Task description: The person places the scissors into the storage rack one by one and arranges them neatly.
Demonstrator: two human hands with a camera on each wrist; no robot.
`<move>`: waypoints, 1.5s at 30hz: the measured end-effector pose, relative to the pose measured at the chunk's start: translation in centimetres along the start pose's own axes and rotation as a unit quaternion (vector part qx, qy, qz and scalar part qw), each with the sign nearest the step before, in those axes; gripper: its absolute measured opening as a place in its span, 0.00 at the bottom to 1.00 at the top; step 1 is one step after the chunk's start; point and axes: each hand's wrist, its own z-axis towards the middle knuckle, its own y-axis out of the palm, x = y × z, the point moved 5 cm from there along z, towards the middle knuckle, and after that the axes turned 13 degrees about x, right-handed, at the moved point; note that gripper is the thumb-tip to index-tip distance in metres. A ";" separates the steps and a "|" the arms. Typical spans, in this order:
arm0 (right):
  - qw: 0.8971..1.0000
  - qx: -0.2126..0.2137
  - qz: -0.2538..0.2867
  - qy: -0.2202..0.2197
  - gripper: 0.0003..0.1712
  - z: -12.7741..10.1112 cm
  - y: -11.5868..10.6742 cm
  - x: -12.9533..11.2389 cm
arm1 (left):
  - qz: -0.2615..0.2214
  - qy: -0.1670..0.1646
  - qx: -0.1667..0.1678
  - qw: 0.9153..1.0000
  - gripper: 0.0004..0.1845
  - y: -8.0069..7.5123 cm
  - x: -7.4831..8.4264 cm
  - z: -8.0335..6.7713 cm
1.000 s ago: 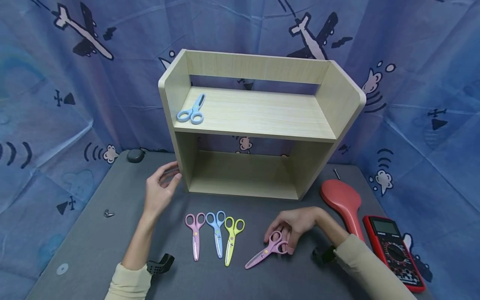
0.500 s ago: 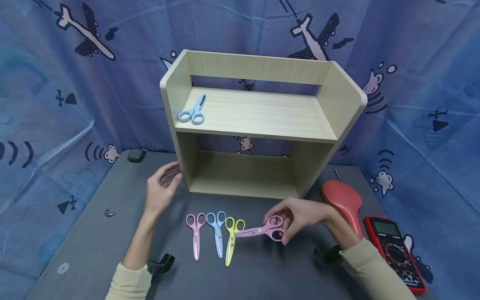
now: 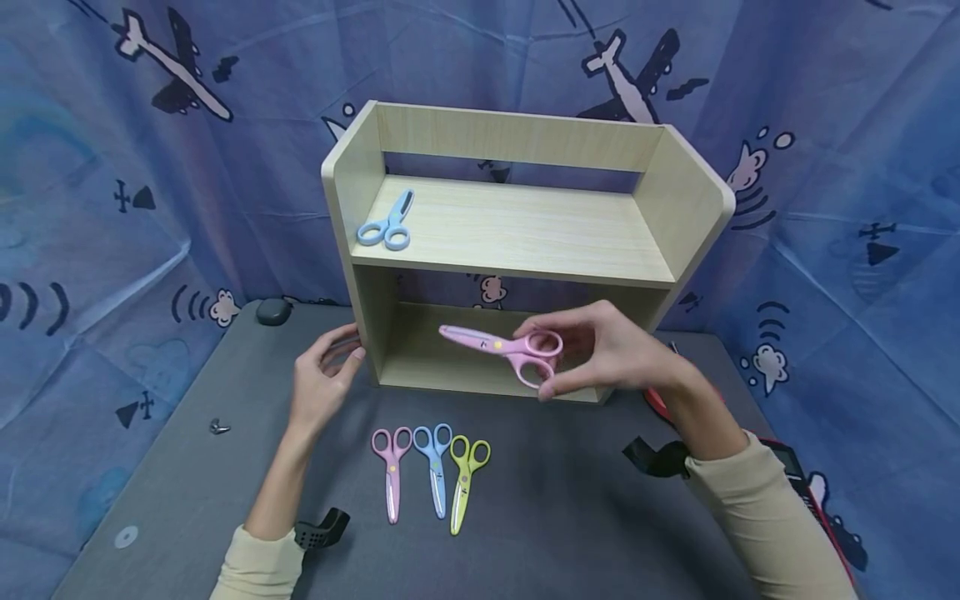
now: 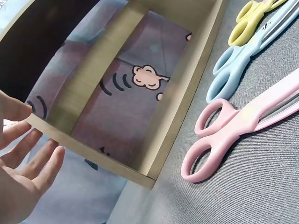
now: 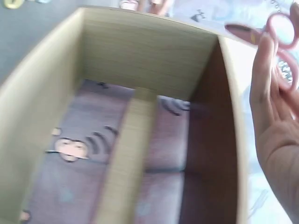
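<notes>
Pinches pink scissors (image 3: pixel 495 344) by the loops with the right hand (image 3: pixel 615 350), near head-view centre, presumably to leave blades clear; rests loosely parted fingers of the left hand (image 3: pixel 320 383) against the shelf unit (image 3: pixel 517 229), centre-left, perhaps to steady it

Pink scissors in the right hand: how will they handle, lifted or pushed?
Likely stiff: the pink scissors jut from the right hand without visible sag. Probably light, since it seems to hold them only at one end. Set down and pushed, they'd likely slide or pivot rather than roll, being flat.
</notes>
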 end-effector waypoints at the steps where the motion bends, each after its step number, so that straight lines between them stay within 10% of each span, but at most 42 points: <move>1: 1.000 0.013 -0.008 -0.004 0.35 0.7 -0.5 -0.7 | -0.001 0.000 0.000 1.000 0.22 0.0 0.0 0.0; 12: 0.987 0.137 -0.073 0.049 0.30 9.8 -2.6 -3.7 | -0.004 0.000 0.002 1.000 0.23 0.0 0.1 0.1; 21: 0.974 0.156 -0.153 0.065 0.26 15.2 -1.8 -3.0 | -0.014 -0.005 0.002 1.000 0.22 0.1 0.1 0.1; 35: 0.944 0.146 -0.286 0.070 0.31 17.2 0.5 -2.5 | -0.010 -0.010 0.004 1.000 0.23 0.0 0.4 0.0; 45: 0.949 0.149 -0.274 0.054 0.25 17.3 1.2 -2.9 | 0.001 -0.009 0.001 1.000 0.23 0.0 0.3 -0.1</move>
